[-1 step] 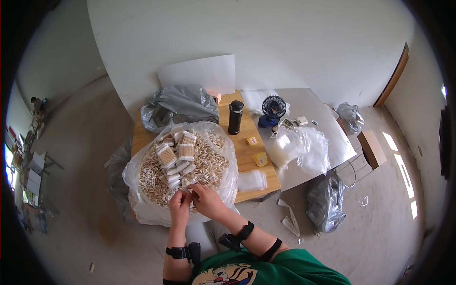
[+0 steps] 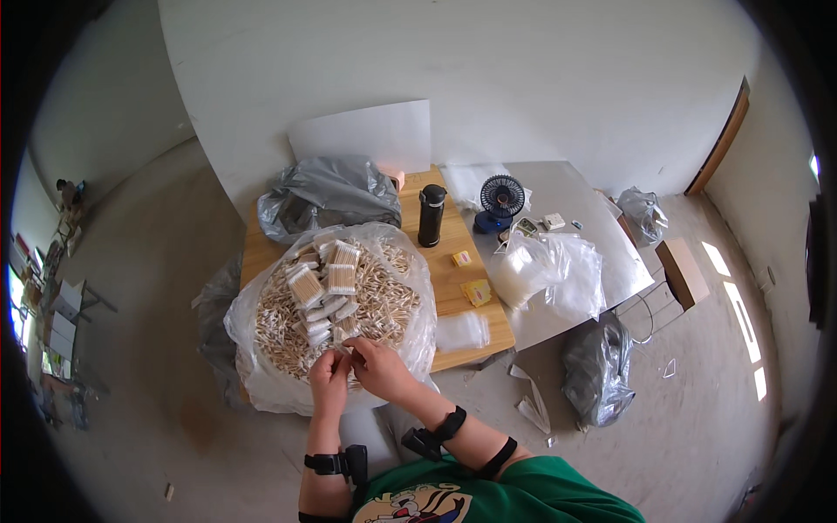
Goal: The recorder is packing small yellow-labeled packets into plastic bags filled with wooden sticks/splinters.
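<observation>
A big clear plastic bag (image 2: 261,383) full of loose cotton swabs with wooden sticks (image 2: 384,305) rests on a wooden table (image 2: 449,288). Several small packed bundles of swabs (image 2: 323,279) lie on top of the heap. My left hand (image 2: 329,380) and my right hand (image 2: 377,366) meet at the near edge of the heap. Together they pinch a small clump of swabs (image 2: 349,343) between the fingertips. Both forearms carry black straps.
Behind the heap are a grey plastic bag (image 2: 327,196), a black bottle (image 2: 431,215), a small blue fan (image 2: 500,202), yellow boxes (image 2: 475,292) and clear bags (image 2: 545,270). A metal sheet (image 2: 593,235) extends right. Another grey bag (image 2: 597,370) sits on the floor.
</observation>
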The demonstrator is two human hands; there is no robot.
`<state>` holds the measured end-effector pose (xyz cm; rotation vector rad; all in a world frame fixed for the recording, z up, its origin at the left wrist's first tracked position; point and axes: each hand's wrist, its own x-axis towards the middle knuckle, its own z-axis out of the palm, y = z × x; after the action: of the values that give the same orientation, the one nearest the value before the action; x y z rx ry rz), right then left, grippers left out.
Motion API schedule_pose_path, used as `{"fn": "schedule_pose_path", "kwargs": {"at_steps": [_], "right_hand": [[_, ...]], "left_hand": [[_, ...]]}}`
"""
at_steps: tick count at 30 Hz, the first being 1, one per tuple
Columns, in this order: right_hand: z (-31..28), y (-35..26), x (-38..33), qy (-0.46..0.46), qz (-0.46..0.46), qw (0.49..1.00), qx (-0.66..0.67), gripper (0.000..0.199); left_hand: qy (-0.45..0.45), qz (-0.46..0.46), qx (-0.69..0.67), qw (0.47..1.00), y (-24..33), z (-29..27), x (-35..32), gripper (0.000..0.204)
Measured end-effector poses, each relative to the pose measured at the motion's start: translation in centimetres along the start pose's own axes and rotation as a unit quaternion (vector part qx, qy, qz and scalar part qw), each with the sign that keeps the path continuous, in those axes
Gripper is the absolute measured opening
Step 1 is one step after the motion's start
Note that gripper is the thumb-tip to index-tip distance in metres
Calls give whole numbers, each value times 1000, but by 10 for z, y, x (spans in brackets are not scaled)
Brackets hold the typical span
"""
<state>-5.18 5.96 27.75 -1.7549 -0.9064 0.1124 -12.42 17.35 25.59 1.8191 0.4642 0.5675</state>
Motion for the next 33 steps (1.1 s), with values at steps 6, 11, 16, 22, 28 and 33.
{"fn": "schedule_pose_path", "kwargs": {"at_steps": [6, 11, 16, 22, 28, 33], "right_hand": [[-2, -3, 0, -20, 4, 1000, 1, 35], [-6, -3, 0, -41, 6, 999, 30, 41], [-3, -2, 0, -41, 3, 999, -3, 41], [2, 0, -1, 0, 12, 1000, -7, 40], [7, 17, 4, 53, 51, 996, -60, 38], [16, 17, 5, 44, -28, 998, -18, 32]], "left_hand": [[-9, 50, 57, 997, 9, -5, -3, 15], [-13, 54, 60, 997, 11, -6, -4, 12], [-15, 55, 61, 997, 18, -7, -5, 11], [-34, 78, 94, 992, 15, -12, -6, 10], [-46, 48, 92, 993, 5, -20, -4, 13], [-32, 136, 168, 976, -1, -13, 0, 11]]}}
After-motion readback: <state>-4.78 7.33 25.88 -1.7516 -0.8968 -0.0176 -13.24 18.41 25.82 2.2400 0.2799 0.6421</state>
